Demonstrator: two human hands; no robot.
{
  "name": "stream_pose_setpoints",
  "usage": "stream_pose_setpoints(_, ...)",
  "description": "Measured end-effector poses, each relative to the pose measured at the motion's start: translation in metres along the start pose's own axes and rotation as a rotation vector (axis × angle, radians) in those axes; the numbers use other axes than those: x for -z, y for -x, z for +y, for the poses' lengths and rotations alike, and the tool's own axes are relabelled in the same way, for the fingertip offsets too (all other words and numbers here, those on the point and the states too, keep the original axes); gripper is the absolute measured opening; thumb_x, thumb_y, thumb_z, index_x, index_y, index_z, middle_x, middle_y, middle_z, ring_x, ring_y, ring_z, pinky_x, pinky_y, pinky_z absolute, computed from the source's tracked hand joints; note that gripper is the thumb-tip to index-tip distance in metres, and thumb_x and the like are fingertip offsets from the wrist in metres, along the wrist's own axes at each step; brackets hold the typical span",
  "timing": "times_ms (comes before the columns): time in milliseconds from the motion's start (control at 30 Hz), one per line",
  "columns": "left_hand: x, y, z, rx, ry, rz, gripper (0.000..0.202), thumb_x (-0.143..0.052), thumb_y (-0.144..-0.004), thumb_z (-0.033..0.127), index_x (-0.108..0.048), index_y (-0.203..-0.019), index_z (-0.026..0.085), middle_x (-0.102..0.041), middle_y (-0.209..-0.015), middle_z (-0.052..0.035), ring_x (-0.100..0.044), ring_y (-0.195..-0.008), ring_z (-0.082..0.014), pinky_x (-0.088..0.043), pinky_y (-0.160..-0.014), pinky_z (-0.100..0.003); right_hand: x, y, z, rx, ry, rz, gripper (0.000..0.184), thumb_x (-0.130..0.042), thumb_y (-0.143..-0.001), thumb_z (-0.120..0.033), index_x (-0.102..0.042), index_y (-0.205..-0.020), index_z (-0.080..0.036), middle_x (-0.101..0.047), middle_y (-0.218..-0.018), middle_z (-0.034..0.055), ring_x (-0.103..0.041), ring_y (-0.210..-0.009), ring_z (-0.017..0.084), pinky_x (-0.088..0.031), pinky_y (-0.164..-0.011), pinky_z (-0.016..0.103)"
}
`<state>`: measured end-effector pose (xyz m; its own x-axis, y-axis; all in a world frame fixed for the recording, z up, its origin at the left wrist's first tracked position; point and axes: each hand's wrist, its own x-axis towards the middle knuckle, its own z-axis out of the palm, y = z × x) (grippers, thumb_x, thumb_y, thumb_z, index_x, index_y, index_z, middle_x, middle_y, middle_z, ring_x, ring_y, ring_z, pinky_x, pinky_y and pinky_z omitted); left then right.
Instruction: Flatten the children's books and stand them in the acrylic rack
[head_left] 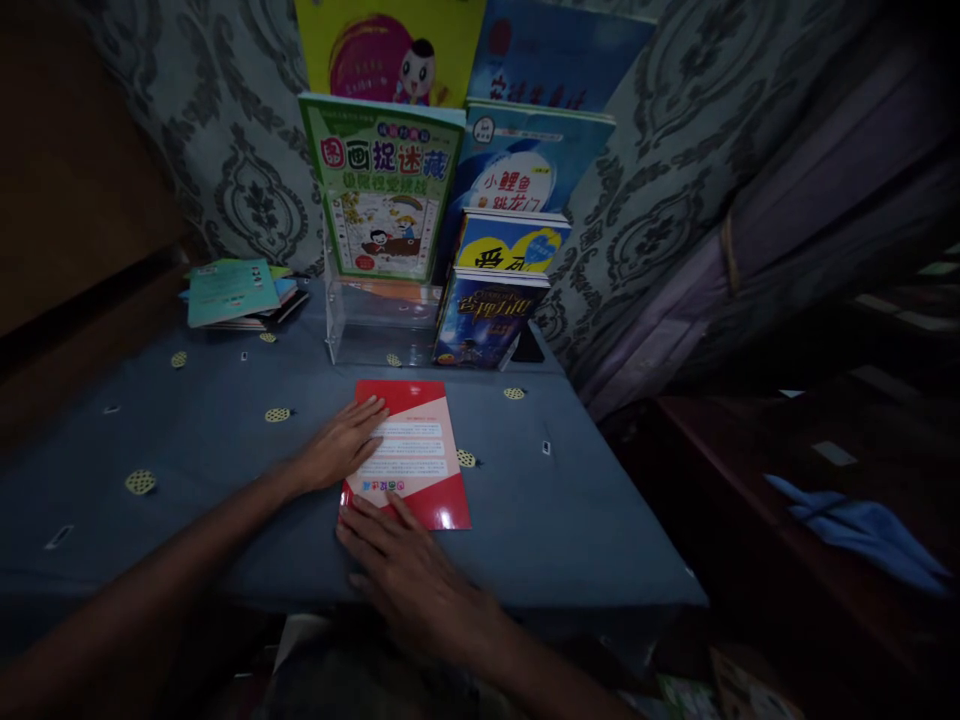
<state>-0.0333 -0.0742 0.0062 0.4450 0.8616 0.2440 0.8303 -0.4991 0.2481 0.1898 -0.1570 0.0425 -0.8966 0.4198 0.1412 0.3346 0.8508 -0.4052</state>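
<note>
A red and pink booklet (pixel 420 450) lies flat on the blue-grey tablecloth (pixel 225 440). My left hand (pixel 341 445) rests on the booklet's left edge with its fingers stretched flat. At the booklet's near edge lies my right hand (pixel 409 575), fingers spread, fingertips touching the lower left corner. Neither hand grips anything.
A clear stand (pixel 375 325) at the back holds a green picture book (pixel 382 190), with blue books (pixel 487 315) stacked beside it and more leaning on the patterned wall. A pile of thin booklets (pixel 236 290) lies back left. The table edge drops off at right beside dark furniture and a blue cloth (pixel 855 530).
</note>
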Motion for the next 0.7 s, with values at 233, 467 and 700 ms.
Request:
stream_pose_setpoints(233,0.016,0.04,0.021,-0.046,0.076,0.029,0.045,-0.034,-0.105,0.031,-0.045,-0.145,0.015,-0.044,-0.153,-0.0117,-0.04,-0.143,-0.0184,-0.038,-0.117,-0.039,-0.005,0.0,0.003,0.027,0.043,0.019,0.046,-0.041,-0.105,-0.034,-0.043,-0.147,-0.016,-0.045,-0.154,0.0061,-0.03,-0.148,0.016,-0.019,-0.125,0.043)
stream_pose_setpoints(467,0.023,0.06,0.034,-0.047,0.108,0.01,0.044,-0.035,-0.104,0.026,-0.042,-0.148,0.022,-0.043,-0.154,-0.0074,-0.04,-0.142,-0.0175,-0.04,-0.116,-0.04,-0.008,0.002,0.007,0.05,0.004,0.022,0.045,-0.042,-0.104,-0.031,-0.042,-0.147,-0.018,-0.048,-0.151,0.0058,-0.034,-0.146,0.017,-0.016,-0.126,0.044)
stream_pose_setpoints(700,0.019,0.061,0.034,-0.035,0.088,0.008,0.044,-0.035,-0.105,0.029,-0.044,-0.147,0.021,-0.042,-0.155,-0.007,-0.039,-0.143,-0.0185,-0.038,-0.117,-0.041,0.0,0.02,0.011,0.005,0.056,0.146,0.042,-0.046,-0.101,-0.022,-0.049,-0.142,-0.015,-0.054,-0.146,0.0104,-0.042,-0.141,0.019,-0.034,-0.12,0.044)
